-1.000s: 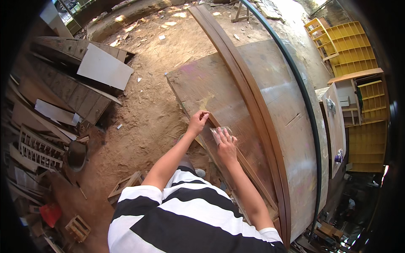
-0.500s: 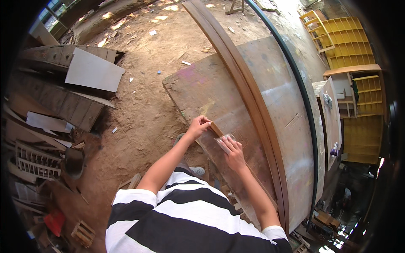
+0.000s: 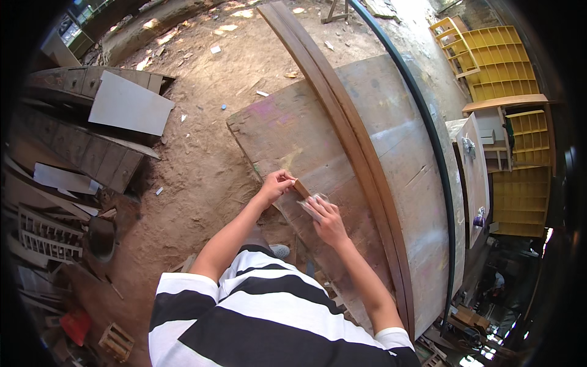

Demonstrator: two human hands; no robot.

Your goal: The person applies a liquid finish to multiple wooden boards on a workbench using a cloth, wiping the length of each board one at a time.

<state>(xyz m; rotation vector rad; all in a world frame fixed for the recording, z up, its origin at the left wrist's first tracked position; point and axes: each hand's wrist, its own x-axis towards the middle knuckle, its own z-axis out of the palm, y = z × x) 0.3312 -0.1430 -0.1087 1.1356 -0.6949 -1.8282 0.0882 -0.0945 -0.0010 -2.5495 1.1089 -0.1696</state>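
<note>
My left hand is closed in a pinch at the upper end of a narrow brown wooden strip, at the table's near left edge. Just below it on the strip, my right hand presses a crumpled piece of clear plastic against the wood, fingers together. The strip passes beneath the right hand; much of its lower part is hidden by that hand and forearm. Both hands are over the paint-stained wooden table. Long brown wooden boards lie side by side across the table, right of my hands.
A long dark bar crosses the table farther right. Beyond it is a pale panel with plastic-wrapped knobs. Yellow slatted frames stand at far right. On the left are old drawer fronts, a white board and scrap wood on the dirt floor.
The view has shifted slightly, so most things sit a little farther left. Both hands keep their places on the strip, with the plastic still under the right fingers.
</note>
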